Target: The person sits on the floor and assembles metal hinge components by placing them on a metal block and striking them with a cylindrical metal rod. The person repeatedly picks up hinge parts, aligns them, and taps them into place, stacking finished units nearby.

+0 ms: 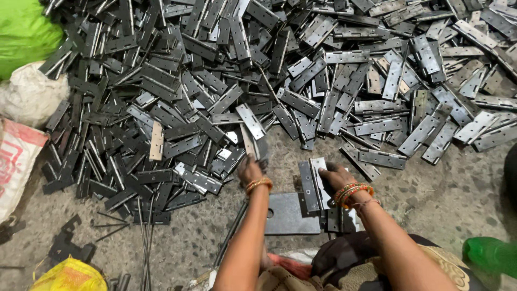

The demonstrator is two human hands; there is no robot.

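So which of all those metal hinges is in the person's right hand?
The open grey steel hinge standing on the dark flat metal plate, under the right hand. The other hinges lie loose in the floor pile.

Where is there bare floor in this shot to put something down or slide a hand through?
Bare floor lies right of the right hand, below the hinge pile. Another patch sits left of the left hand, between the thin rods and the dark plate. The upper half is crowded. The left edge holds sacks.

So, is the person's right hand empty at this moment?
No, the right hand rests on an upright metal hinge standing on the dark flat plate.
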